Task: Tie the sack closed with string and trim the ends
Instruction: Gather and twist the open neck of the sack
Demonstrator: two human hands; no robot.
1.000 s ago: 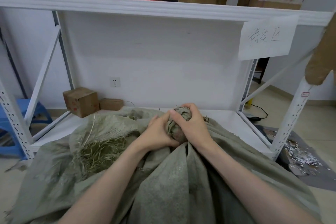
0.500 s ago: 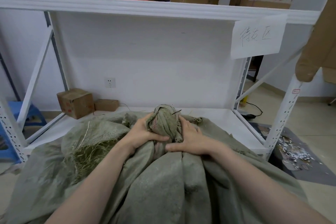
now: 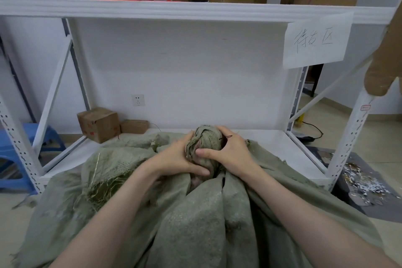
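The grey-green woven sack [image 3: 195,220] lies slumped across the front edge of the white metal rack's bottom shelf [image 3: 272,148] and spills toward the person, its mouth gathered into a tight bunched knob [image 3: 205,140] standing up at the middle. Both bare hands are wrapped around that knob. The left hand [image 3: 176,159] grips it from the left, thumb pressed across the fabric low at the front; the right hand [image 3: 230,152] cups it from the right, thumb laid across the front, fingers curled over the top. A short dark strand [image 3: 228,136] pokes out by the right fingers; I can't tell whether it is the string. Frayed straw-coloured fibres [image 3: 102,191] hang from the sack's left side. Two small brown cardboard boxes [image 3: 99,124] sit at the shelf's back left. A handwritten white paper sign [image 3: 315,39] hangs from the upper shelf.
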